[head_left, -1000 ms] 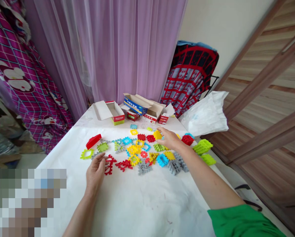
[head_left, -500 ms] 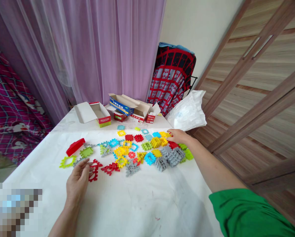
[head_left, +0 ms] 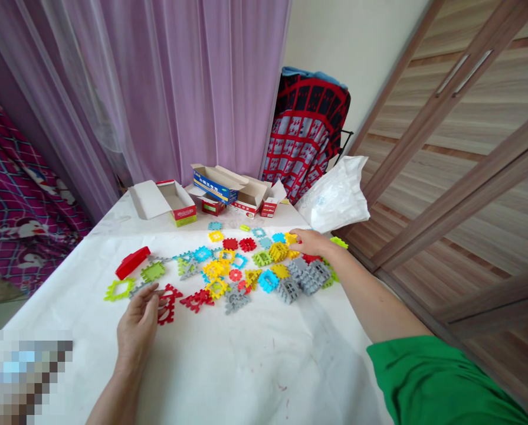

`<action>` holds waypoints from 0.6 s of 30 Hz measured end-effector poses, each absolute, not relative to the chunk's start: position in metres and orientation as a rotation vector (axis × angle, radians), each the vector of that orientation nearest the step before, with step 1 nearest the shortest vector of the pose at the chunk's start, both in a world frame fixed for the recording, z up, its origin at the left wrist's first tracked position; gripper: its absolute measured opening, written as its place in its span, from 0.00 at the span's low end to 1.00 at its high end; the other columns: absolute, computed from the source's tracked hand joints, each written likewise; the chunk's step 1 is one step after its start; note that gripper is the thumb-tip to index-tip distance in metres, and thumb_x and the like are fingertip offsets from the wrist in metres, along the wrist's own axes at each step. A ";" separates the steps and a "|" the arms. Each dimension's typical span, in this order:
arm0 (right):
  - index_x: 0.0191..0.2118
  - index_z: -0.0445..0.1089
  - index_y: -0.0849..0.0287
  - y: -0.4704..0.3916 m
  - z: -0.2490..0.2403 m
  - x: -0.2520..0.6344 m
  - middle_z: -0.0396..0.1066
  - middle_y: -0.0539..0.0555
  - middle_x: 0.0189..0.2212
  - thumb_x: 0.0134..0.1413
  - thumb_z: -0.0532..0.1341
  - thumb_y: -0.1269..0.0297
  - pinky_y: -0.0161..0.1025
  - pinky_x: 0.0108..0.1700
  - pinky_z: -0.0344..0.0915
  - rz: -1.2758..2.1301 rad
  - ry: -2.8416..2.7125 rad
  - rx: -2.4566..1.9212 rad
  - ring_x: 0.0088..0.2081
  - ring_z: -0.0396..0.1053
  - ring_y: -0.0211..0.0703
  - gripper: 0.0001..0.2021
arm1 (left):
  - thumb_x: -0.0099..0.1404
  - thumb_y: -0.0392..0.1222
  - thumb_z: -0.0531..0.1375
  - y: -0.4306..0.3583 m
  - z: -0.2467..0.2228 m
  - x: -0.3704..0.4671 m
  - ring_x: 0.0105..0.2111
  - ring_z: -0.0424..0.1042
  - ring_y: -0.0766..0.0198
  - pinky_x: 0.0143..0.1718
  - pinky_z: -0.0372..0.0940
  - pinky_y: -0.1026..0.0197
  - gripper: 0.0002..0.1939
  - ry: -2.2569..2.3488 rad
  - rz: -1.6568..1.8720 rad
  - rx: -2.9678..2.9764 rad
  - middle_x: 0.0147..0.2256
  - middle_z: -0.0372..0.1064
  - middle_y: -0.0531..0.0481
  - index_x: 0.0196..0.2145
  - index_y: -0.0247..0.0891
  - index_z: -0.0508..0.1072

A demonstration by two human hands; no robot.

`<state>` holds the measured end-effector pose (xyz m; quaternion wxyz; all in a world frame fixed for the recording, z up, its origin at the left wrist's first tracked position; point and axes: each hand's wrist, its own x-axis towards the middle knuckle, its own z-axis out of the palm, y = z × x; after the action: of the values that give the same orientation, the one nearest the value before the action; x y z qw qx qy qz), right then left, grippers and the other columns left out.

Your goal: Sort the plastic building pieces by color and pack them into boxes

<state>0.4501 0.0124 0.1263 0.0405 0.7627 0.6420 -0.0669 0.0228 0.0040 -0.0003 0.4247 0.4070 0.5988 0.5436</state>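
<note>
Take the spread of plastic pieces (head_left: 202,254) as a clock face, 12 at the far side of the worktop (head_left: 246,366). By the look of it, the gathering is partly done: a grey stack (head_left: 315,277) stands at 3 o'clock and a yellow stack (head_left: 278,252) at 2. Ungathered, it seems, are the mixed colours from 9 round to 12, the loose yellow pieces (head_left: 214,270) near the centre and the red pieces (head_left: 170,304) at 8. The right hand (head_left: 310,242) reaches to 2, its fingers at a yellow piece (head_left: 291,238) beyond the stack; I cannot tell whether they are clamped on it. The left hand (head_left: 137,316), at 8, lies just beside the red pieces, fingers loosely bent and slightly apart, nothing visible in them.
</note>
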 end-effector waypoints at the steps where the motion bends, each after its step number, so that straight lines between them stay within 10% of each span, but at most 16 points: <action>1: 0.61 0.65 0.60 0.012 0.130 0.451 0.75 0.61 0.51 0.56 0.61 0.56 0.37 0.48 0.66 -0.221 1.979 2.370 0.49 0.73 0.50 0.28 | 0.52 0.53 0.60 0.004 -0.001 0.023 0.31 0.74 0.64 0.31 0.72 0.61 0.24 1.495 1.363 1.017 0.37 0.74 0.49 0.45 0.39 0.73; 9: 0.63 0.62 0.57 0.001 0.141 0.452 0.77 0.55 0.46 0.56 0.61 0.57 0.34 0.43 0.68 -0.520 2.090 2.550 0.41 0.75 0.43 0.30 | 0.52 0.53 0.60 0.005 -0.002 0.023 0.32 0.74 0.63 0.31 0.72 0.60 0.24 1.503 1.357 1.034 0.36 0.74 0.48 0.44 0.38 0.73; 18: 0.58 0.69 0.59 -0.021 0.119 0.389 0.73 0.63 0.52 0.53 0.60 0.56 0.43 0.49 0.66 -0.148 1.914 2.133 0.52 0.72 0.57 0.27 | 0.52 0.53 0.60 0.003 0.000 0.021 0.31 0.74 0.63 0.30 0.73 0.59 0.23 1.514 1.339 1.039 0.36 0.75 0.47 0.44 0.39 0.73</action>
<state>0.3888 -0.0214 0.1191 0.1355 0.7364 0.6608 -0.0510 0.0213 0.0030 0.0000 0.4210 0.4148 0.6043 0.5343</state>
